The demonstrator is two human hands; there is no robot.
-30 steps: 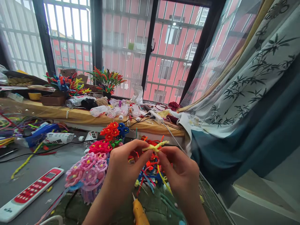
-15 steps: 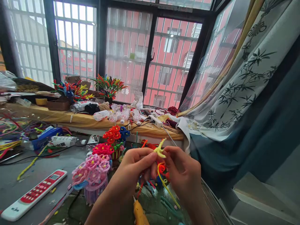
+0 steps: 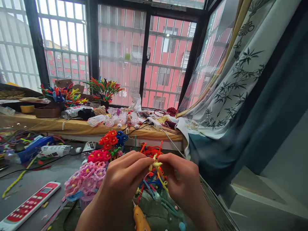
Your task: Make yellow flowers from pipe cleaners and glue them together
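My left hand (image 3: 125,178) and my right hand (image 3: 181,178) meet in front of me, fingers pinched on a small yellow pipe-cleaner piece (image 3: 156,164) held between them. A loose yellow tail of it hangs down toward a pile of coloured pipe cleaners (image 3: 151,187) on the table. Just left of my left hand stand pink pipe-cleaner flowers (image 3: 84,178), with red ones (image 3: 98,156) behind them. A yellow glue gun (image 3: 140,219) lies below my hands.
A red-and-white remote (image 3: 29,205) lies at the lower left of the grey table (image 3: 36,176). The yellow-clothed sill (image 3: 72,125) holds bottles, a power strip (image 3: 154,123) and pipe-cleaner bouquets (image 3: 103,88). Curtains (image 3: 240,96) hang on the right.
The yellow piece has turned from lying crosswise to upright and then sunk lower between my fingertips. Both hands have drawn closer together and the view has shifted slightly.
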